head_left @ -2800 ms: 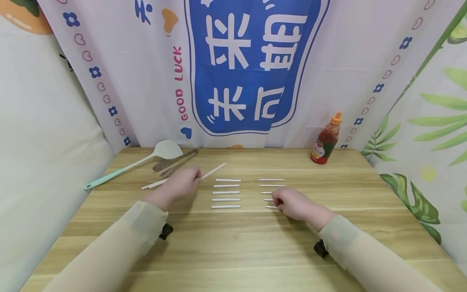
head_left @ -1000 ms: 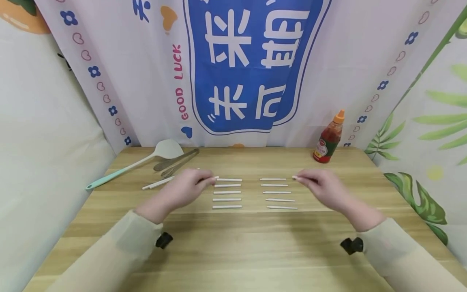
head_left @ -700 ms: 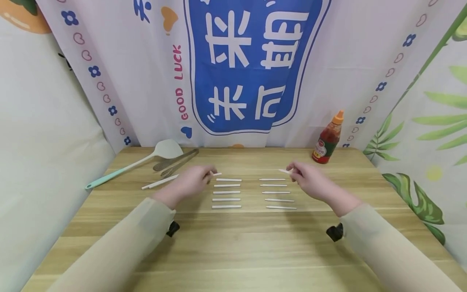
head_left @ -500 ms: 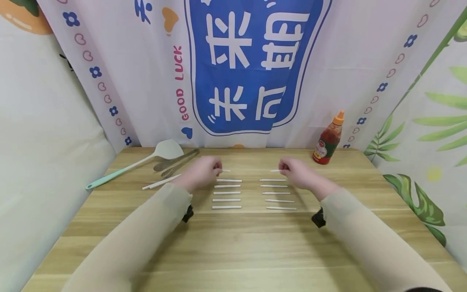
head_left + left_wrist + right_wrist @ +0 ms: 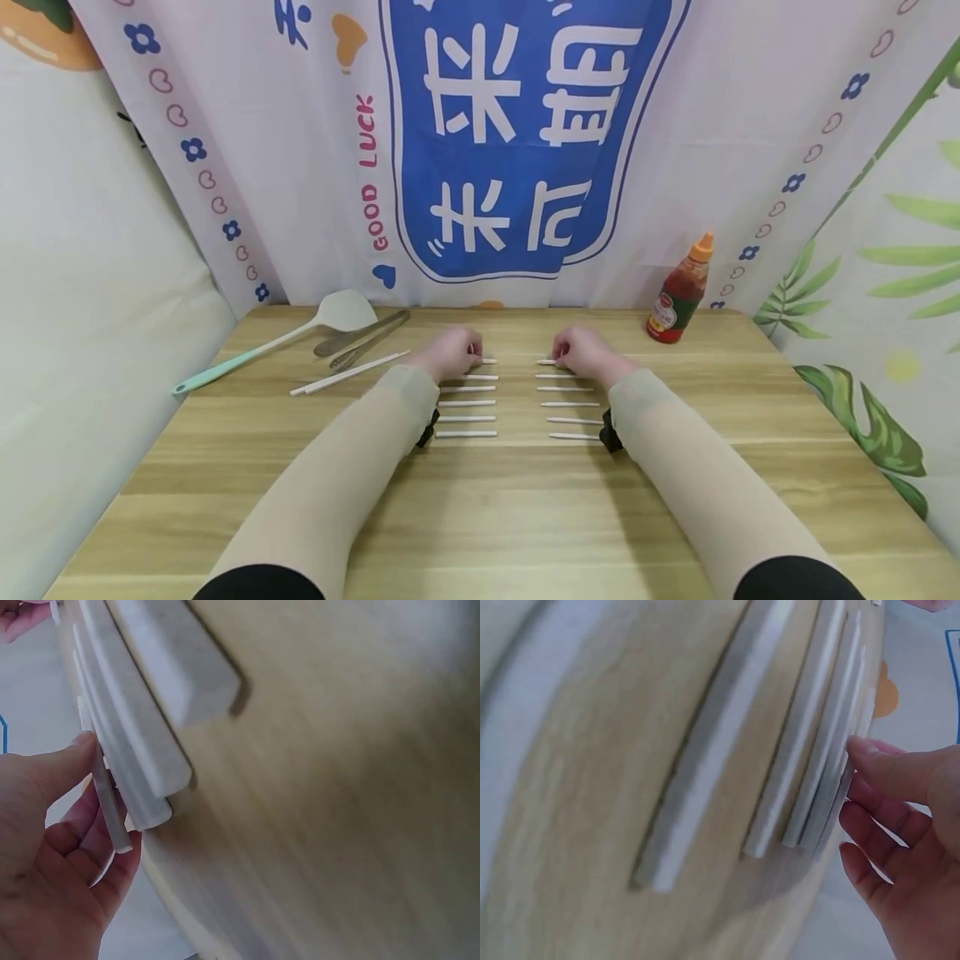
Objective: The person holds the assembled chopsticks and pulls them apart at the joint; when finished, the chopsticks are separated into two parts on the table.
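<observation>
In the head view, my left hand (image 5: pixel 452 354) pinches a slim white stick (image 5: pixel 490 361) at the far end of the left column of white sticks (image 5: pixel 467 418). Its thumb and fingertips hold that stick (image 5: pixel 112 810) in the left wrist view, close beside the laid ones. Opposite, my right hand (image 5: pixel 587 354) pinches another white stick (image 5: pixel 545 362) at the far end of the right column of thinner white sticks (image 5: pixel 572 420). The right wrist view has this stick (image 5: pixel 841 796) between thumb and fingers, partly hidden. Both columns lie roughly parallel, with a gap between them.
At the back left of the wooden table (image 5: pixel 480 517) lie a spatula (image 5: pixel 345 312) with a mint handle, metal tongs (image 5: pixel 367 337) and two longer white sticks (image 5: pixel 348 374). A red sauce bottle (image 5: pixel 677 292) stands at the back right, before a printed cloth (image 5: pixel 480 167).
The right hand has left the near end of its column and taken a stick to the far end. My left hand has moved right with its stick; both hands have come down to the table.
</observation>
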`<act>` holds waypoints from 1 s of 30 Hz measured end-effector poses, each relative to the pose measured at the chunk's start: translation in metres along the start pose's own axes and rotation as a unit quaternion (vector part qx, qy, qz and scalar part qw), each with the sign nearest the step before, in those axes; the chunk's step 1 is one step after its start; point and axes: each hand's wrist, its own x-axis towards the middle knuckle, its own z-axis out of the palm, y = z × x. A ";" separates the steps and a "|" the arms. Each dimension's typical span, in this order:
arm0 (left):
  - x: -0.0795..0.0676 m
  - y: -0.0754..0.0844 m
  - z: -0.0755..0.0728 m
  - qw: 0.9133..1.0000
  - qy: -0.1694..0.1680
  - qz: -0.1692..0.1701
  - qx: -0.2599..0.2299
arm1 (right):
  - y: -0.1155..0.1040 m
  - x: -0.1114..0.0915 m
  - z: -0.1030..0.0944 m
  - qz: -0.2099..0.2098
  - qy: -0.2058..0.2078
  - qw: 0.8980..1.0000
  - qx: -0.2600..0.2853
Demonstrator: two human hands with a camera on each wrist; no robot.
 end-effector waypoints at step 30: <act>-0.130 -0.084 -0.076 0.987 0.001 -0.101 0.122 | 0.010 -0.010 0.001 0.011 -0.003 1.000 -0.010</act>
